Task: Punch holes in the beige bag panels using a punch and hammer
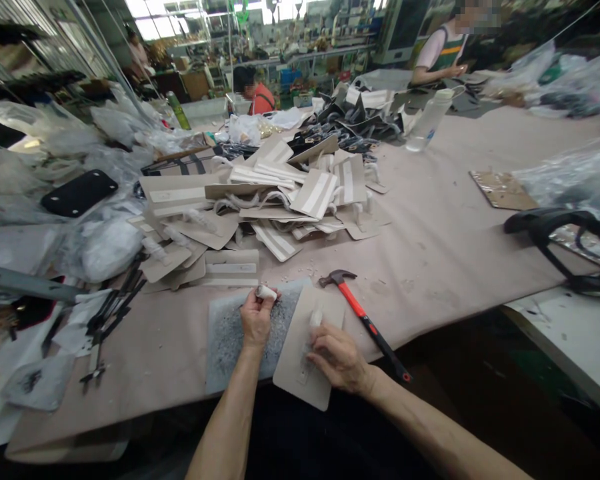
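Observation:
My left hand [255,321] is closed around a small white cylinder [267,292] with a dark end; I cannot tell its exact kind. It is held over a grey, scuffed board [222,343] at the table's near edge. My right hand [337,355] grips a beige panel [293,360] by its handle [316,320], which looks wrapped in clear plastic. The panel is tilted, overlapping the board's right side and jutting past the table edge. Right of the panel lies a claw hammer [353,300] with a red and black handle.
Beyond the board is a heap of similar beige panels [275,200]. Dark parts [350,123] and a water bottle [429,120] stand farther back. Plastic bags [113,247] and black strips [115,307] are at left, a black frame [555,233] at right. Other people sit across the room.

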`<action>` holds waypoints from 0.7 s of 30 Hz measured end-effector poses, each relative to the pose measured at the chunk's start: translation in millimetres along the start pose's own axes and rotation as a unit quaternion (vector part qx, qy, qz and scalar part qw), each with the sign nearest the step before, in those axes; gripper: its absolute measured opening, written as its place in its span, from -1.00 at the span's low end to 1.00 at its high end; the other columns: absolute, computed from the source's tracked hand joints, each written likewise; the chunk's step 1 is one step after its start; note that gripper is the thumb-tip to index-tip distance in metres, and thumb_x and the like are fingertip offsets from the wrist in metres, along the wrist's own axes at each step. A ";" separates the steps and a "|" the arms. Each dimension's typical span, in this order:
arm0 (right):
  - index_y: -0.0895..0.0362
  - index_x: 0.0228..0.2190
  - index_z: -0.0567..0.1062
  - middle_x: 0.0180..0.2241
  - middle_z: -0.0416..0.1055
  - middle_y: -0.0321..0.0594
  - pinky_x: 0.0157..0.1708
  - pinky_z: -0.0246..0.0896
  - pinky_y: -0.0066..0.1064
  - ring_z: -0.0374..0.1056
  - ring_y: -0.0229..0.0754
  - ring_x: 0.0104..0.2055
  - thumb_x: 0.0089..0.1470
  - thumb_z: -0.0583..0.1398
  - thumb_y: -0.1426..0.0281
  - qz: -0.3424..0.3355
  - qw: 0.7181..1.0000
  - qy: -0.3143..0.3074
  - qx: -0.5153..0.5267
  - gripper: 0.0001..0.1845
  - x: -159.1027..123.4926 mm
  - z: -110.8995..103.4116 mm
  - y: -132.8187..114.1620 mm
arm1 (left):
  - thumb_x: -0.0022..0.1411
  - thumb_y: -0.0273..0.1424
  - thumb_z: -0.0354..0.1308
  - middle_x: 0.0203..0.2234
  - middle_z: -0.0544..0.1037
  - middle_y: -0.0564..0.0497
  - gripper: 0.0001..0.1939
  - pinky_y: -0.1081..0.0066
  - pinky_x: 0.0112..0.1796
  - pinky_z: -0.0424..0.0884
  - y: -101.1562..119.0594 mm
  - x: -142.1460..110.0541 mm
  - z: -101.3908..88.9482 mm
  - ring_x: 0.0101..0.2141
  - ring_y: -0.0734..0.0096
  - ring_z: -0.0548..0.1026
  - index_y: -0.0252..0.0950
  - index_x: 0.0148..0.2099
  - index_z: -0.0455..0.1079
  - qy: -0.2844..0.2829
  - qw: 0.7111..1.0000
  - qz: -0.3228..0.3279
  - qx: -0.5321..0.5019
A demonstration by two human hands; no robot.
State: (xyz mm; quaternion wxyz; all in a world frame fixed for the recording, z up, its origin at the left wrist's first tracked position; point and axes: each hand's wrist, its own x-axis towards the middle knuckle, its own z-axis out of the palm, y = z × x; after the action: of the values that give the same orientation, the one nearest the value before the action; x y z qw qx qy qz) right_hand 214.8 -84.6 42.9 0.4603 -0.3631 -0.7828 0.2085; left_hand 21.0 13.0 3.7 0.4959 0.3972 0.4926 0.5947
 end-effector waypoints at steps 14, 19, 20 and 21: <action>0.11 -0.02 0.34 -0.03 0.29 -0.03 -0.24 0.33 -0.31 0.31 -0.18 -0.20 0.07 0.07 0.57 0.175 0.979 0.105 0.000 -0.59 8.6 49.2 4.8 | 0.09 -0.19 0.37 -0.26 0.64 -0.09 -0.62 0.38 -0.17 0.50 2.9 1.6 0.8 -0.27 0.34 0.62 -0.35 -0.13 0.48 -0.001 1.000 -0.005 -0.012; 0.11 0.20 0.22 0.07 0.28 -0.01 -0.04 0.35 -0.22 0.33 -0.09 0.00 -0.04 0.04 0.64 0.202 0.979 0.031 -0.028 -0.27 11.6 41.1 3.7 | 0.06 -0.19 0.39 -0.28 0.65 -0.08 -0.60 0.35 -0.16 0.49 10.4 9.7 9.6 -0.25 0.27 0.61 -0.32 -0.12 0.48 -0.088 0.996 -0.016 0.031; 0.10 0.21 0.21 0.05 0.30 -0.03 -0.02 0.34 -0.20 0.32 -0.09 0.02 -0.06 0.03 0.64 0.206 0.978 0.019 -0.033 -0.24 12.7 39.0 2.8 | 0.06 -0.19 0.39 -0.28 0.65 -0.08 -0.60 0.34 -0.15 0.49 10.7 10.2 11.9 -0.24 0.26 0.61 -0.31 -0.13 0.47 -0.096 0.995 -0.020 0.034; 0.09 0.22 0.20 0.02 0.32 -0.05 -0.02 0.34 -0.20 0.33 -0.09 0.00 -0.08 0.02 0.65 0.213 0.976 0.005 -0.039 -0.22 13.6 37.2 1.5 | 0.05 -0.19 0.39 -0.27 0.65 -0.08 -0.60 0.33 -0.13 0.49 10.4 10.0 14.0 -0.23 0.25 0.61 -0.31 -0.13 0.47 -0.103 0.994 -0.023 0.038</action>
State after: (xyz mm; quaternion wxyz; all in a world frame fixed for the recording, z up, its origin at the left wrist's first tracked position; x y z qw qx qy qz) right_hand 178.6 -73.0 31.4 0.3946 -0.5406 -0.6926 0.2690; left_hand 30.5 25.2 16.5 0.5425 0.4631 0.4700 0.5199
